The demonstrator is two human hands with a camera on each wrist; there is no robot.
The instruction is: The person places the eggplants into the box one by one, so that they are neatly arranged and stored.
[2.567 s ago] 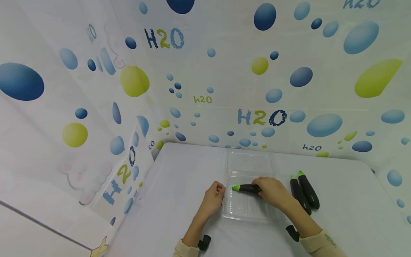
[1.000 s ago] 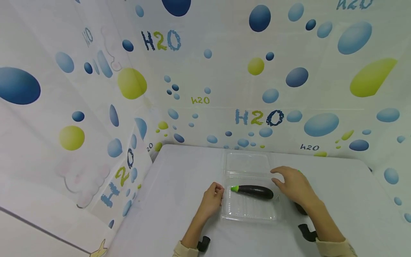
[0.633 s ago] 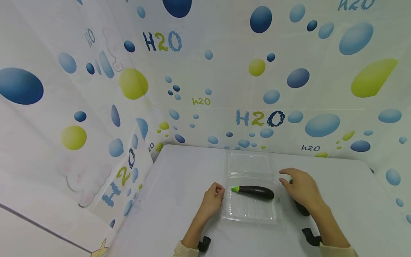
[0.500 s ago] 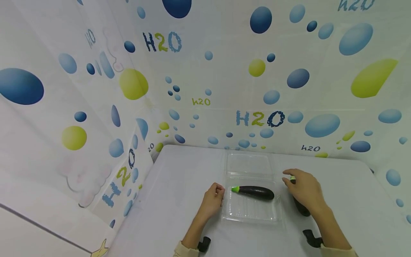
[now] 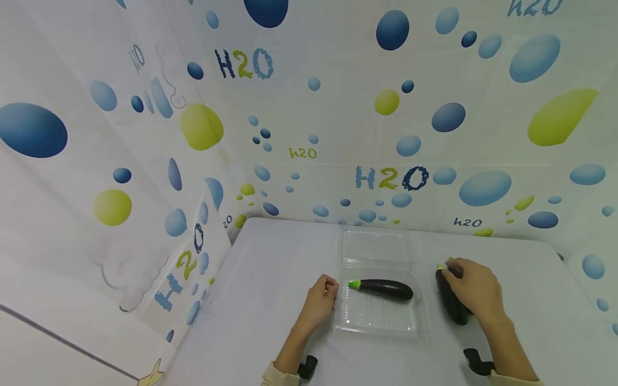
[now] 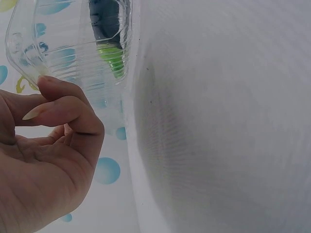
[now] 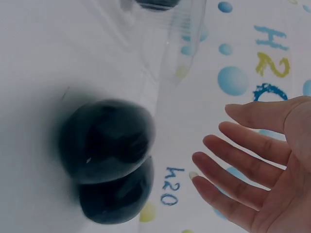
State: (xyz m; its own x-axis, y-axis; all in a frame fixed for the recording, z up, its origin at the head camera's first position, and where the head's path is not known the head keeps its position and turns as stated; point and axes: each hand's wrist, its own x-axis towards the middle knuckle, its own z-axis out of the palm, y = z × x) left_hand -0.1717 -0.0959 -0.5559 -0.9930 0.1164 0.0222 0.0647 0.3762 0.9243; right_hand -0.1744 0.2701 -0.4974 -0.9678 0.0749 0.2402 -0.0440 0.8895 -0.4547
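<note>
A glossy dark eggplant (image 5: 386, 288) with a bright green stem lies crosswise in the clear plastic container (image 5: 376, 317), its lid (image 5: 374, 247) folded back behind. At the container's left edge, my left hand (image 5: 318, 301) pinches the rim with curled fingers; the left wrist view shows a fingertip right at the corner. My right hand (image 5: 477, 289) is over two more eggplants to the right, thumb and fingers spread near the stem end. The left one (image 5: 451, 303) shows almost whole; the hand hides most of the other. In the right wrist view, their blunt ends (image 7: 107, 141) sit beside the straight, parted fingers (image 7: 243, 160).
A white cloth-covered table (image 5: 270, 268) carries everything. A patterned curtain (image 5: 338, 107) with bubbles and H2O lettering rises behind it and along the left. Black wrist mounts (image 5: 308, 367) hang at both forearms.
The right hand laid its eggplant in the container, let go and moved right to the two other eggplants, lately going past the left one. The left hand has stayed at the rim.
</note>
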